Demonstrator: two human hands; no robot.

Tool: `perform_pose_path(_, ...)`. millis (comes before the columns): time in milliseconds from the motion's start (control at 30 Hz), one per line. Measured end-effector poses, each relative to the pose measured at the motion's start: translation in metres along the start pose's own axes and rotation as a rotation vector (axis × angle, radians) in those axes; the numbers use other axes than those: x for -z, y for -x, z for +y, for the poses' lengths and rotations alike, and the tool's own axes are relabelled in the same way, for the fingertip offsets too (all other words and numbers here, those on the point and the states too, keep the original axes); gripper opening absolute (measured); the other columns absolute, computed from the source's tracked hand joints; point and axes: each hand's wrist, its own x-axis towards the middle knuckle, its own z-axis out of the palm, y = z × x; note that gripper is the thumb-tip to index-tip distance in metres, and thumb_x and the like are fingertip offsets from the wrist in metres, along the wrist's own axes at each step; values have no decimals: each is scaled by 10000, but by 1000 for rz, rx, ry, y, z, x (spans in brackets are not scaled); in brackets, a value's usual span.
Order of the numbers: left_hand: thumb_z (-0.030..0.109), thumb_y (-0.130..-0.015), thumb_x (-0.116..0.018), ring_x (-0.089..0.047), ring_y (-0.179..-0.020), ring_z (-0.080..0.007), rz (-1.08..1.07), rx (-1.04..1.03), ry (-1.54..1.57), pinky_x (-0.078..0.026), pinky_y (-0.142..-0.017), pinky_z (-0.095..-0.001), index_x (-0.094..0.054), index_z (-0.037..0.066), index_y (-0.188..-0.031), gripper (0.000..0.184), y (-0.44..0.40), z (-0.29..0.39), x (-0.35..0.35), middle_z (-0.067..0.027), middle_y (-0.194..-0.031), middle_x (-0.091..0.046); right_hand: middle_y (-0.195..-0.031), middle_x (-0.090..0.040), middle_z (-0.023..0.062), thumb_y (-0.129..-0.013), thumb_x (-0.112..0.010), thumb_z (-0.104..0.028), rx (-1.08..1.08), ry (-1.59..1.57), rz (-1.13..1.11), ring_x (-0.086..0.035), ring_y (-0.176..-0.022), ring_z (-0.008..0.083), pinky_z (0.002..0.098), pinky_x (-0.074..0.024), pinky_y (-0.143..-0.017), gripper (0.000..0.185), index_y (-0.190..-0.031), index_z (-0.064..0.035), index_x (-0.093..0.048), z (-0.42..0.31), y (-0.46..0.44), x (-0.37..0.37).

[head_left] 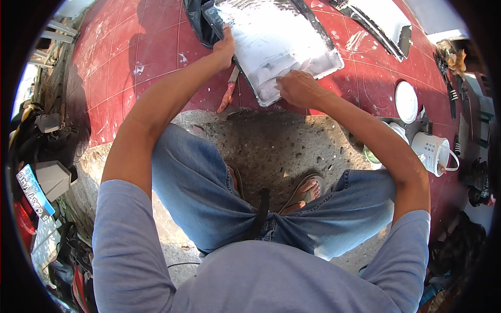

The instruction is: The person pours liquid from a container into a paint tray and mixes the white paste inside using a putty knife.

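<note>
A flat rectangular panel (276, 36) with a dark rim lies tilted on the red tiles, its face smeared with white paste or paint. Along its left edge is dark plastic sheeting (207, 23). My left hand (224, 49) is closed on that left edge, thumb on top and the other fingers mostly hidden. Near the panel's close edge, my right hand (300, 88) is closed and pressed to the wet white surface; whatever it holds is hidden under the fingers. Between my arms, a scraper or knife with a red, stained handle (226, 97) lies on the tiles beside the panel.
A second white-faced panel (378, 23) lies at upper right. A round white lid (406, 102) and a white bucket (430, 151) stand on the right. A number plate (35, 192) shows at far left. Below the tile edge is rough concrete (271, 143) under my feet.
</note>
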Motion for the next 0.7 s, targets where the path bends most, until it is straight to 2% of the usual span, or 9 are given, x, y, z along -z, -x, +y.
perform_pose_path(267, 742, -734, -317, -419, -1148, -318, 52, -77, -103, -346, -924, -372, -389, -159, -1175, 1006, -11, -9, -2, -258, -1234, -423, -796, -593, 209, -730, -517, -207, -183, 44, -78, -574, -764, 370, 457, -454, -668, 213, -715, -4, -579, 37, 3, 28)
perform_pose_path(367, 741, -734, -320, -419, -1148, -325, 58, -93, -155, -349, -922, -373, -392, -166, -1166, 1008, -14, -11, -1, -265, -1230, -423, -762, -602, 204, -725, -525, -225, -181, 41, 18, -588, -731, 365, 440, -476, -647, 231, -713, -6, -597, 62, 4, 21)
perform_pose_path(467, 739, -734, -328, -427, -1141, -327, 55, -97, -155, -354, -918, -366, -393, -177, -1156, 1011, -5, -8, 1, -270, -1223, -426, -755, -608, 201, -725, -527, -226, -243, 170, 73, -599, -736, 356, 423, -487, -668, 226, -743, -19, -615, 75, 8, 29)
perform_pose_path(500, 739, -734, -331, -432, -1136, -324, 67, -100, -155, -358, -914, -363, -394, -181, -1152, 1012, -6, -8, 0, -271, -1221, -428, -799, -609, 213, -732, -526, -226, -293, 155, 4, -602, -771, 348, 419, -486, -699, 226, -788, -29, -622, 79, 7, 35)
perform_pose_path(633, 735, -733, -345, -452, -1115, -311, 5, -112, -157, -373, -897, -353, -394, -199, -1135, 1019, -10, -10, 3, -272, -1210, -439, -815, -606, 218, -720, -540, -232, -391, 121, 24, -597, -787, 356, 424, -482, -709, 239, -787, -15, -612, 90, 10, 52)
perform_pose_path(700, 734, -733, -350, -457, -1109, -306, 5, -122, -140, -379, -891, -351, -396, -202, -1131, 1018, -19, -12, 1, -272, -1204, -444, -821, -604, 222, -724, -539, -232, -362, 163, 49, -596, -796, 360, 429, -481, -709, 245, -797, -9, -609, 95, 11, 57)
